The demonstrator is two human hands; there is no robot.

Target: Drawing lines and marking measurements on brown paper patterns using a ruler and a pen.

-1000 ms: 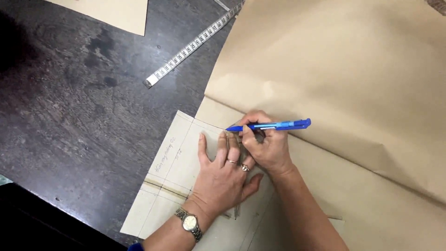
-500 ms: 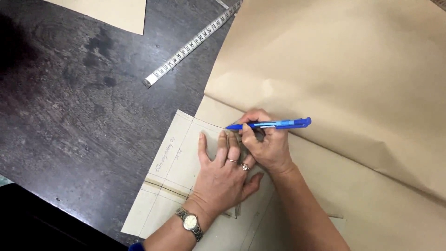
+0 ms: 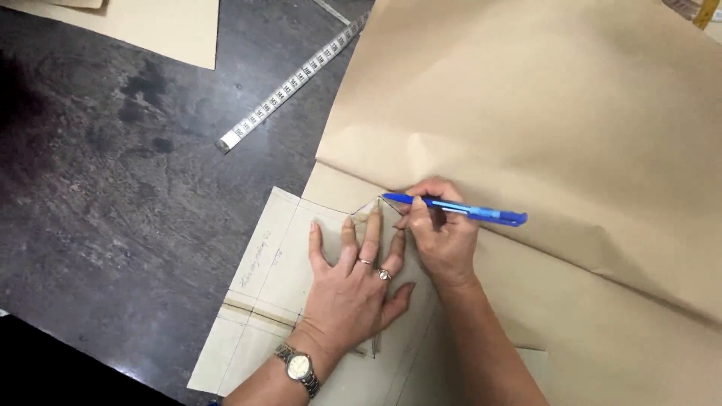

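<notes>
Pressing my flat, open left hand [image 3: 353, 282] on the pattern piece [image 3: 274, 274], my right hand [image 3: 444, 237] grips the blue pen [image 3: 455, 209], its tip at the top corner over brown paper [image 3: 541, 128]; tracing appears barely begun.

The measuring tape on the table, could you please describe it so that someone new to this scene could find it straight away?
Start at the dark table and look towards its upper middle, left of the big sheet of brown paper. There the measuring tape lies flat in a diagonal line, one end loose on the bare tabletop. It is the only narrow pale strip with regular dark markings; everything near it is plain paper.
</notes>
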